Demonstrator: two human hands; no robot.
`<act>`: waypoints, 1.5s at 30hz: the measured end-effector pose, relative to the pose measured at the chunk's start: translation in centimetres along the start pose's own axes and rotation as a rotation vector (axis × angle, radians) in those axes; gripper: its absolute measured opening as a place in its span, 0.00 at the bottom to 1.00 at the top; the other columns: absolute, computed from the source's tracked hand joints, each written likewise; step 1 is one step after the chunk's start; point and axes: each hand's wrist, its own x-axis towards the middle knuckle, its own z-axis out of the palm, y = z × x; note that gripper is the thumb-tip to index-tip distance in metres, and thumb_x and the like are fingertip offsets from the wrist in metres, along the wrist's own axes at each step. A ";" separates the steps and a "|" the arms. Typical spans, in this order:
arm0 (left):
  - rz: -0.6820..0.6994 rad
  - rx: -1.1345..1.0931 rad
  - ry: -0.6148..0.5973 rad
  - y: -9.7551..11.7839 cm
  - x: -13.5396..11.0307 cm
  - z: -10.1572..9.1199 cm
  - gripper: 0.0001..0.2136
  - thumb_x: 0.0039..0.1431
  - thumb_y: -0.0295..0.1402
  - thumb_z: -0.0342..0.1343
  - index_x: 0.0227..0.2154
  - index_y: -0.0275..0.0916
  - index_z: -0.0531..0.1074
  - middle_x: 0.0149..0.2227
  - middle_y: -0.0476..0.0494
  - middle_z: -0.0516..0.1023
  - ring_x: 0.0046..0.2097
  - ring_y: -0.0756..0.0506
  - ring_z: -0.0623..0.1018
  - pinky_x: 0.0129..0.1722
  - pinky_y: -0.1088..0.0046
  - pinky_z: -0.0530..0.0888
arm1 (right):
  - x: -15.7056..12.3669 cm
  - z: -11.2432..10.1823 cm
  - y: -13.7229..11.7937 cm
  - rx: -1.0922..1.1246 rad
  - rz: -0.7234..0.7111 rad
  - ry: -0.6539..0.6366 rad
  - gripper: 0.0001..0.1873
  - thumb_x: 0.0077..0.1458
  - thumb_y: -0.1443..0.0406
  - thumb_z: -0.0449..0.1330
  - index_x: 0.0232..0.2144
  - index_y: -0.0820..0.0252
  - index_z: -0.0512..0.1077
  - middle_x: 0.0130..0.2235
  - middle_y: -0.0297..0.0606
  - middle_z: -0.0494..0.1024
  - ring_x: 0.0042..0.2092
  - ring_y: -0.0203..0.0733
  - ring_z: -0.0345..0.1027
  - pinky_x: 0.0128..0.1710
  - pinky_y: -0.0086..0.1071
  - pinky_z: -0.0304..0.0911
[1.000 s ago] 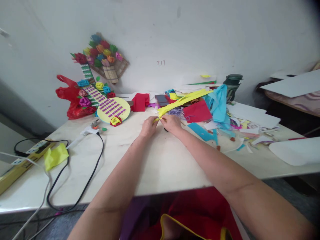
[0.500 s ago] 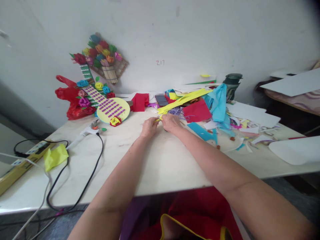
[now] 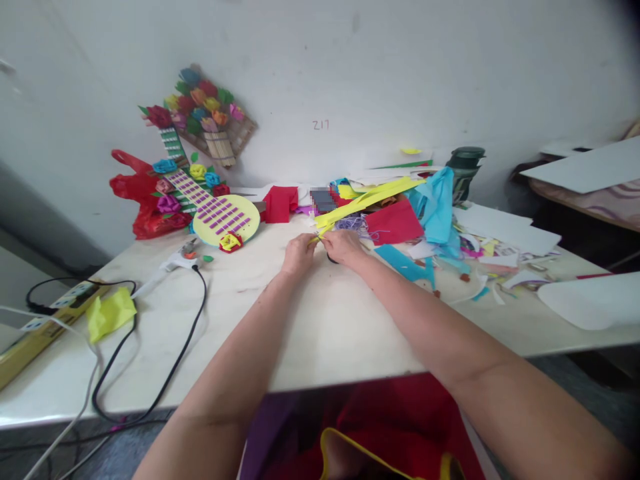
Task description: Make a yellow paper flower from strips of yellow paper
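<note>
Over the middle of the table, my left hand (image 3: 299, 254) pinches the end of a yellow crepe paper strip (image 3: 345, 212). My right hand (image 3: 345, 248) is close beside it, closed around what look like scissors; a black handle loop (image 3: 331, 258) shows under the palm and a thin dark blade (image 3: 319, 237) points toward the left fingertips. The blade meets the yellow paper between the two hands. From there, the long strip slants up to the right over the pile. Exactly how the fingers sit in the handles is hidden.
Left stands a yellow paper guitar (image 3: 227, 217) with paper flowers by a red plastic bag (image 3: 143, 200). A white glue gun (image 3: 175, 259), cables and a power strip (image 3: 60, 313) lie nearer. Rightward are red paper (image 3: 395, 223), blue paper (image 3: 437, 207), scraps and a dark bottle (image 3: 465, 170).
Both hands stay nearly in place. The black loop under my right hand shows more now, and the fingers at the yellow paper have shifted slightly.
</note>
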 end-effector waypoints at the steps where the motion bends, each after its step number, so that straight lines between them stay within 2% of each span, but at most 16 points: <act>1: 0.008 0.021 0.007 0.2 0.0 0.0 0.13 0.55 0.29 0.47 0.41 0.35 0.72 0.39 0.39 0.77 0.40 0.46 0.75 0.43 0.72 0.68 | 0.0 0.0 -0.1 -0.009 0.007 0.009 0.16 0.55 0.64 0.47 0.37 0.63 0.73 0.36 0.48 0.77 0.40 0.47 0.70 0.38 0.34 0.57; 6: -0.004 0.141 0.042 1.8 -0.2 0.3 0.13 0.56 0.28 0.45 0.41 0.35 0.71 0.42 0.38 0.75 0.44 0.44 0.73 0.45 0.71 0.66 | -0.1 0.1 -0.7 -0.003 0.094 0.071 0.16 0.53 0.65 0.48 0.36 0.65 0.74 0.35 0.50 0.77 0.38 0.48 0.70 0.36 0.34 0.58; 10: -0.039 0.240 0.054 3.1 -0.7 0.5 0.13 0.54 0.24 0.44 0.40 0.36 0.70 0.40 0.37 0.74 0.44 0.43 0.72 0.44 0.69 0.66 | 0.2 0.4 -1.3 0.072 0.249 0.077 0.16 0.53 0.64 0.48 0.34 0.63 0.75 0.34 0.48 0.77 0.37 0.46 0.70 0.35 0.33 0.58; 13: -0.078 0.259 0.071 3.9 -1.0 0.8 0.13 0.54 0.24 0.44 0.40 0.36 0.69 0.40 0.36 0.73 0.45 0.42 0.71 0.44 0.68 0.66 | 0.3 0.5 -1.7 0.125 0.335 0.070 0.17 0.54 0.64 0.47 0.34 0.62 0.75 0.35 0.46 0.78 0.37 0.44 0.69 0.34 0.31 0.58; 15: -0.106 0.230 0.091 4.1 -1.0 1.0 0.13 0.55 0.27 0.43 0.41 0.35 0.69 0.40 0.35 0.73 0.45 0.42 0.71 0.44 0.67 0.66 | 0.2 0.6 -1.7 0.132 0.343 0.081 0.17 0.54 0.63 0.47 0.33 0.61 0.75 0.34 0.45 0.78 0.36 0.43 0.69 0.33 0.31 0.57; 20: -0.208 -0.007 0.099 3.4 -0.8 0.7 0.15 0.54 0.31 0.47 0.44 0.38 0.70 0.43 0.39 0.75 0.46 0.43 0.72 0.45 0.69 0.66 | -0.2 0.8 -0.9 0.073 0.239 0.123 0.17 0.56 0.62 0.46 0.34 0.60 0.75 0.32 0.44 0.78 0.35 0.43 0.69 0.32 0.31 0.54; 22: -0.311 -0.157 0.069 2.6 -0.5 0.2 0.14 0.53 0.36 0.48 0.40 0.39 0.73 0.39 0.43 0.77 0.43 0.44 0.74 0.43 0.70 0.67 | -0.3 0.8 -0.5 0.059 0.169 0.114 0.18 0.57 0.61 0.45 0.34 0.59 0.74 0.32 0.44 0.77 0.35 0.42 0.68 0.33 0.31 0.54; 24: -0.371 -0.320 0.049 1.7 -0.4 -0.5 0.15 0.52 0.39 0.48 0.36 0.37 0.74 0.34 0.43 0.78 0.39 0.45 0.75 0.39 0.72 0.69 | -0.3 0.9 -0.1 0.070 0.076 0.110 0.18 0.57 0.61 0.45 0.34 0.59 0.74 0.33 0.42 0.77 0.36 0.41 0.68 0.34 0.30 0.53; 27: -0.425 -0.571 -0.027 0.7 -0.4 -1.4 0.17 0.48 0.39 0.51 0.35 0.32 0.74 0.30 0.41 0.78 0.32 0.47 0.75 0.32 0.74 0.70 | -0.3 1.0 0.2 0.098 -0.061 0.113 0.17 0.58 0.62 0.46 0.35 0.59 0.74 0.37 0.41 0.77 0.39 0.40 0.67 0.36 0.29 0.53; 30: -0.449 -0.756 -0.135 0.1 -0.6 -2.1 0.17 0.45 0.36 0.54 0.38 0.32 0.73 0.28 0.42 0.78 0.28 0.49 0.75 0.28 0.75 0.69 | -0.2 1.1 0.3 0.104 -0.131 0.104 0.16 0.58 0.62 0.47 0.37 0.60 0.74 0.37 0.41 0.76 0.41 0.40 0.65 0.38 0.29 0.54; 37: -0.398 -0.899 -0.295 -0.4 -1.0 -2.9 0.20 0.40 0.33 0.58 0.41 0.34 0.73 0.29 0.43 0.77 0.27 0.50 0.75 0.29 0.74 0.70 | 0.0 1.2 0.8 0.131 -0.166 0.100 0.15 0.57 0.64 0.48 0.40 0.59 0.73 0.39 0.40 0.75 0.42 0.39 0.65 0.38 0.29 0.54; 42: -0.421 -0.933 -0.297 -0.2 -1.1 -2.9 0.20 0.38 0.32 0.60 0.39 0.33 0.74 0.27 0.45 0.77 0.26 0.51 0.74 0.29 0.75 0.70 | 0.0 1.3 0.8 0.128 -0.175 0.096 0.15 0.56 0.65 0.49 0.41 0.59 0.72 0.40 0.40 0.75 0.42 0.39 0.65 0.39 0.29 0.55; 45: -0.424 -0.952 -0.311 -0.4 -1.1 -2.8 0.20 0.39 0.35 0.62 0.38 0.32 0.74 0.28 0.43 0.77 0.25 0.51 0.73 0.28 0.75 0.69 | -0.1 1.4 0.7 0.133 -0.179 0.096 0.15 0.57 0.64 0.49 0.41 0.59 0.73 0.39 0.40 0.75 0.42 0.39 0.65 0.39 0.29 0.55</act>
